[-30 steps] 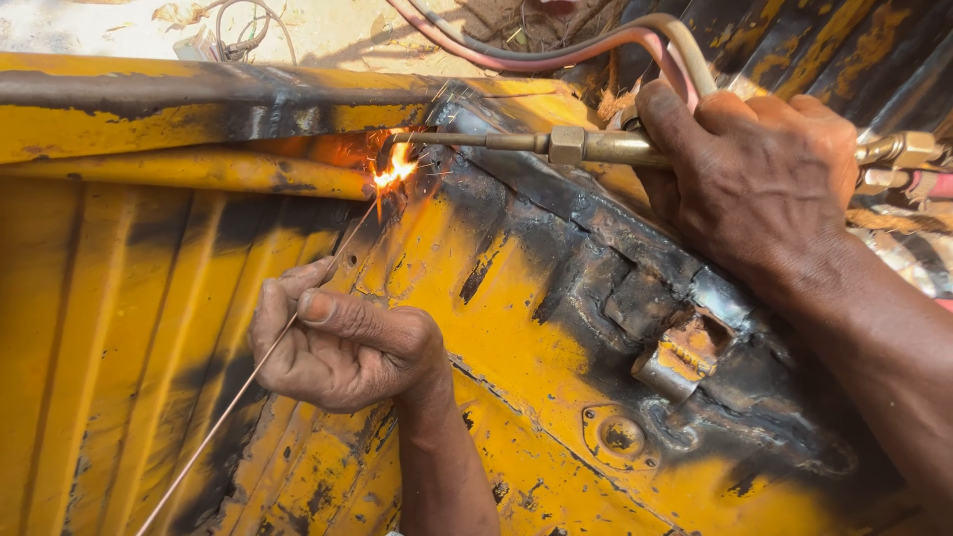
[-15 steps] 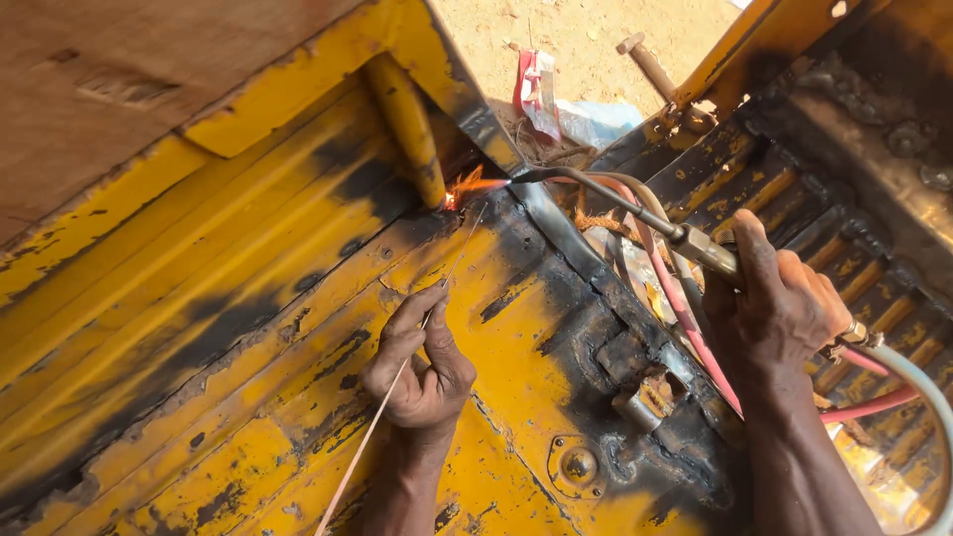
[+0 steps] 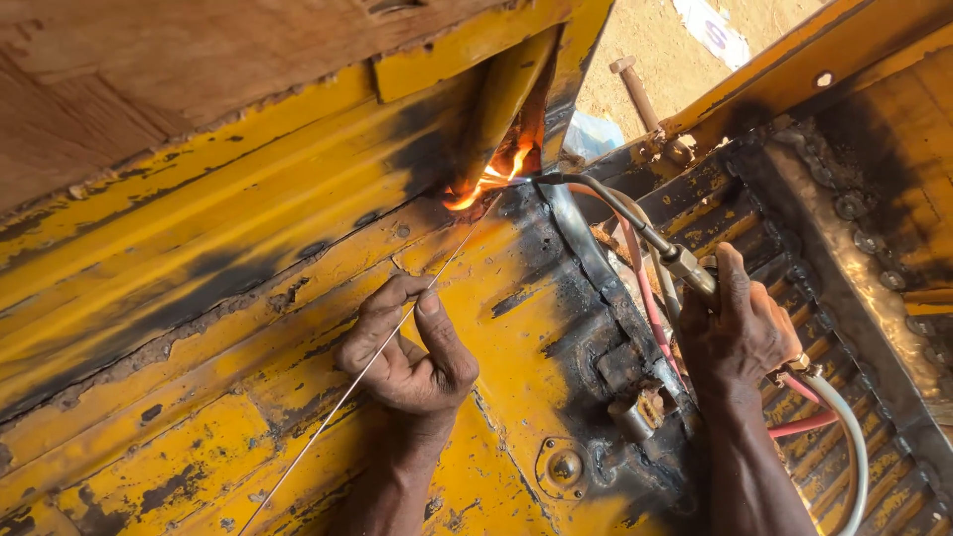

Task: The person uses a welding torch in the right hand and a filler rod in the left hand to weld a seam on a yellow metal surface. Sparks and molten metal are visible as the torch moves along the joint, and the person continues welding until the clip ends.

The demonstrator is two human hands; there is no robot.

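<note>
Up close, 2 bare hands work on a battered yellow ribbed sheet-metal panel [image 3: 199,328] with black scorch marks. The left hand [image 3: 407,352], at about 7 o'clock from the flame, pinches a long thin bare metal filler rod [image 3: 397,328] between thumb and fingertips; the rod slants up toward 1 o'clock, its tip meeting the orange flame [image 3: 486,179] at the seam where the panel joins an upright yellow metal post [image 3: 501,99].

The right hand [image 3: 740,333], at about 4 o'clock from the flame, is wrapped tight around the brass-bodied gas torch with its curved metal neck [image 3: 635,223]. The nozzle lies just beside the flame. Red and white rubber hoses [image 3: 834,417] trail from under this hand toward 5 o'clock.

To do this step well, it seems wise to keep the rod tip inside the hot spot rather than beside it, hold the torch angle steady, and feed slowly so the metal flows into the seam. The left hand rests on the panel, which should help steady the rod.

A wooden-handled hammer [image 3: 635,89] lies on sandy ground at 12 o'clock.
</note>
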